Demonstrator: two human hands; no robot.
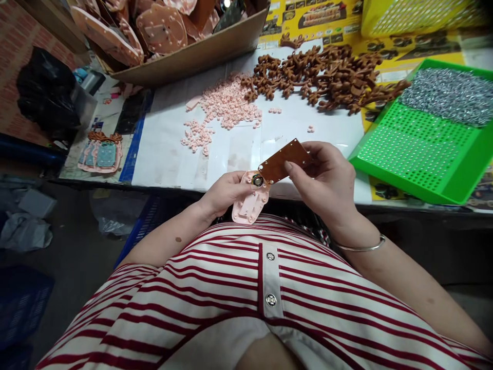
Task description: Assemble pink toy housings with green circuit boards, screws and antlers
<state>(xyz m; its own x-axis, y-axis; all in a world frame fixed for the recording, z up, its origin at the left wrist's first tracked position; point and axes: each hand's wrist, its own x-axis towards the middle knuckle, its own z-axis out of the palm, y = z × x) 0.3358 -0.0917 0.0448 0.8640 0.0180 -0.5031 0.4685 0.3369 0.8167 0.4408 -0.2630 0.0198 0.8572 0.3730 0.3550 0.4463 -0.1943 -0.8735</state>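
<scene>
Near body, left hand (225, 193) pinched pale-pink plastic shell (245, 206), studded inside upward, probably for clear view. Right hand (327, 177) pinched brown rectangular board (279, 163) by outer end, other end beside shell. Beyond: small pink plastic pieces (231, 105), seemingly heaped for reach.
</scene>
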